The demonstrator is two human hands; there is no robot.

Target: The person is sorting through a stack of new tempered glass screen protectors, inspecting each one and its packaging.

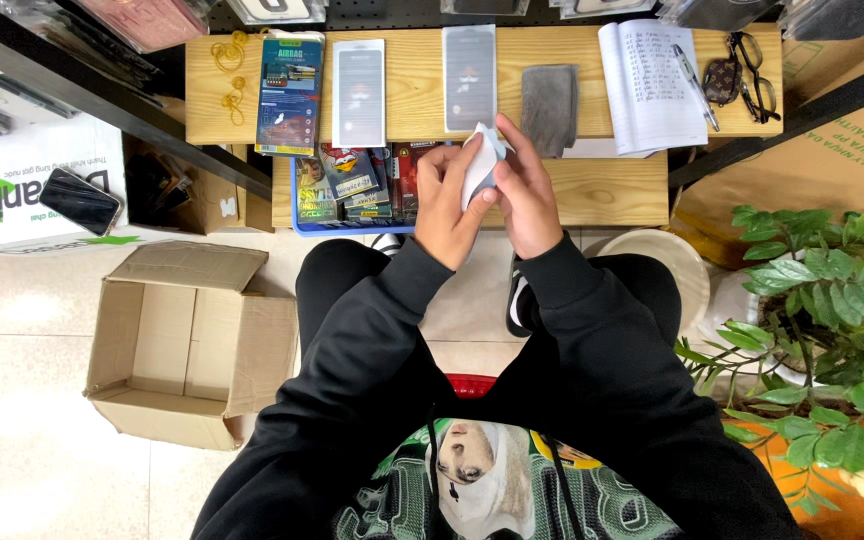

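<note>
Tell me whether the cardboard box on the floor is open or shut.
Open. The cardboard box has its flaps folded outward, and the head view looks straight down onto its bare inside walls and bottom; nothing shows inside it.

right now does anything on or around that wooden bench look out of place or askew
Little stands out. A dark phone lies askew on the white box left of the wooden bench, and the empty cardboard box sits open on the floor. Both hands, left hand and right hand, hold a small white item.

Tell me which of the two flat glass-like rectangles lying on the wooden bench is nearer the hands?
The darker flat rectangle, on the right beside the grey cloth; it lies just above the hands, while the paler rectangle sits further left.
</note>
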